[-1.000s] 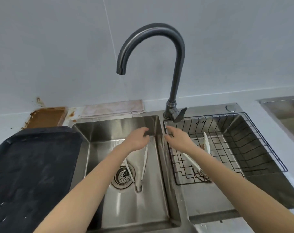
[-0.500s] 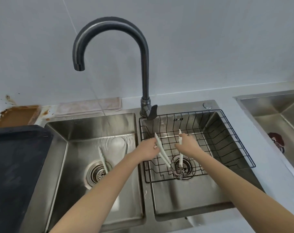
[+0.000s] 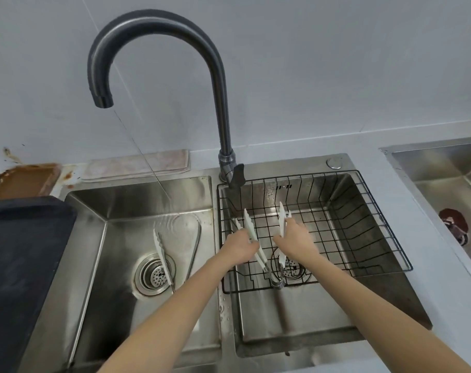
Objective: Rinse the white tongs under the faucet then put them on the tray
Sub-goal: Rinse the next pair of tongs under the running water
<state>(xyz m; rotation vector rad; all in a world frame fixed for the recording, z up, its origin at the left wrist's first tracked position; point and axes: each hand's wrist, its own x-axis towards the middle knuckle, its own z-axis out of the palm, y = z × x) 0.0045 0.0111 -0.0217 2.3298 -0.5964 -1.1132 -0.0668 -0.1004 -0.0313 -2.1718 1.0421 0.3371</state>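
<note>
Head view, 1 frame. Item 1: white tongs [image 3: 256,238], standing over the wire basket [image 3: 363,211] in the right basin [image 3: 323,327], hinge end down near that basin's drain, 2 arms spreading upward in a V. Item 2: left hand [image 3: 239,244], fingers curling around the left arm of the tongs and gripping it. Item 3: right hand [image 3: 293,240], fingers curling around the right arm of the tongs and gripping it. Item 4: faucet [image 3: 159,33], dark gooseneck, spout hanging over the left basin [image 3: 116,211] and sending a thin stream of water into it, well apart from the held tongs. Item 5: second pair of tongs [image 3: 161,254], lying in the left basin with 1 arm crossing the drain strainer [image 3: 153,274]. Item 6: dark tray [image 3: 21,265], sitting on the desk just left of the left basin. Item 7: folded cloth [image 3: 137,165], lying behind the left basin against the wall. Item 8: brown stained patch [image 3: 24,179], showing behind the tray. Item 9: another sink [image 3: 444,168], partly showing at the right edge.
</note>
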